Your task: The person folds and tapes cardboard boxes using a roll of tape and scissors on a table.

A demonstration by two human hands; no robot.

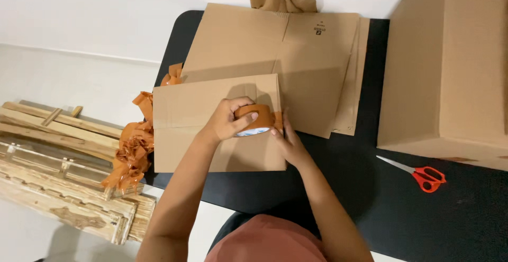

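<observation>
My left hand (228,119) grips a roll of brown packing tape (256,120) held over a small folded cardboard box (190,119) on the black table (370,198). My right hand (284,137) touches the roll's right side, its fingers at the loose tape end by the box's right edge. The box lies flat with a seam running left to right under the roll.
Flattened cardboard sheets (312,66) lie behind the small box. A large closed carton (450,66) stands at the right. Red-handled scissors (420,174) lie in front of it. Crumpled brown tape scraps (132,151) hang off the table's left edge above wooden pallets (58,177).
</observation>
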